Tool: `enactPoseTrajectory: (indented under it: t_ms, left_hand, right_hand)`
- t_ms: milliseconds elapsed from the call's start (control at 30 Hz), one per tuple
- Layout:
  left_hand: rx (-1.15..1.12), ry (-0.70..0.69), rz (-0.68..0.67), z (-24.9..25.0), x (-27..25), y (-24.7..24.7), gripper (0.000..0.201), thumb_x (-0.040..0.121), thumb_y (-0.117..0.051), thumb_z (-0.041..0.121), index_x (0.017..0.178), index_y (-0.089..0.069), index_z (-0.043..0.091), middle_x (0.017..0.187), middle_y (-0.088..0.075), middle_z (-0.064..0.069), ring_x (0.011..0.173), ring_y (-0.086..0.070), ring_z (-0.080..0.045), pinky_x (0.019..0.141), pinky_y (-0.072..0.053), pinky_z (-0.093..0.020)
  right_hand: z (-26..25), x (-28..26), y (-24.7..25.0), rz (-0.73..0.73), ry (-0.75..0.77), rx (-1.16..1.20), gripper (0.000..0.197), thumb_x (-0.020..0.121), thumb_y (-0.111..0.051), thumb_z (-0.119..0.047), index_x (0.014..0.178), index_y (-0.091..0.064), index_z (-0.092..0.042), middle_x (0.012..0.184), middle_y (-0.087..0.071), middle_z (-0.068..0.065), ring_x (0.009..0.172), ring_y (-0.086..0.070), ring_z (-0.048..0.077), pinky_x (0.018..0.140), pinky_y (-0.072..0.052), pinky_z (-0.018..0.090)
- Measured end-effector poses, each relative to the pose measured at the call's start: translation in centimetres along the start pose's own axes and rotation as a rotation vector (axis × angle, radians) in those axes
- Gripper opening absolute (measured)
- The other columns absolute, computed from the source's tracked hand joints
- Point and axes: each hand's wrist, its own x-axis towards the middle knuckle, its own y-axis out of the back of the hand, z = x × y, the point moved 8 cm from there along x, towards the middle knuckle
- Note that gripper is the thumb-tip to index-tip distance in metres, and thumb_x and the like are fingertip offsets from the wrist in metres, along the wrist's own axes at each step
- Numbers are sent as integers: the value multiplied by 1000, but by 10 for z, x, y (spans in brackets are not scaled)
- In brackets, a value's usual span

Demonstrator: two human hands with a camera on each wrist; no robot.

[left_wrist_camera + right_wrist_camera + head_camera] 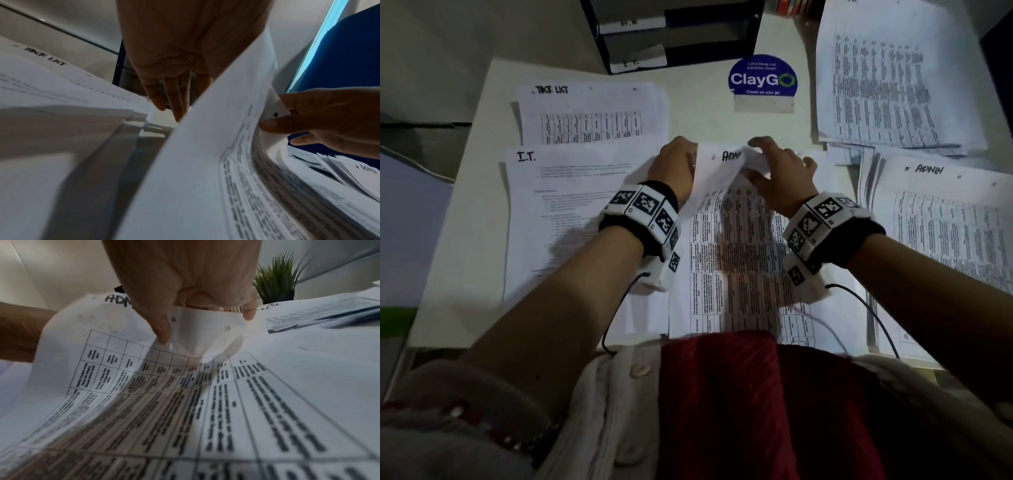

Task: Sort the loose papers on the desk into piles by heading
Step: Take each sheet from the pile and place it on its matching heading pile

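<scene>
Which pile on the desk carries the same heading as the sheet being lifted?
The ADMIN pile at the near right. Its handwritten heading matches the lifted sheet; the left piles read I.T. and TASK LIST.

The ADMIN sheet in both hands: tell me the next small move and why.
Probably carry the lifted sheet rightwards onto the ADMIN pile. Its heading reads ADM, matching that pile's heading. The right hand pinches its top edge, and the left hand is at its left edge, so it is already raised off the stack beneath.
</scene>
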Motion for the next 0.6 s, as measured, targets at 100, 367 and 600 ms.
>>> enactPoseTrajectory:
  t_ms: [100,367,600]
  left_hand:
    - [4,-4,12,-4,-1,1,35,89,-41,-6,121,-54,-1,122,-56,-21,114,-52,-33,94,-40,-31]
    - [163,-45,-157,0,3,-10,46,86,-54,1,131,-49,6,133,-50,-16,122,-48,-30,104,-40,-40]
    - [314,-81,-220,1,5,-13,66,86,-58,14,144,-27,14,139,-31,-12,129,-35,-27,107,-33,-38]
  right_hand:
    - [-2,-3,16,167,65,189,28,86,-59,-14,112,-53,-7,110,-63,9,101,-58,29,92,-42,43]
    - [-14,-33,1,2,264,19,21,67,-76,-11,81,-61,-6,117,-59,12,115,-51,30,104,-22,62]
    - [-27,-37,-8,-44,326,-186,30,56,-82,-17,81,-69,-9,133,-48,22,123,-45,41,95,-20,71]
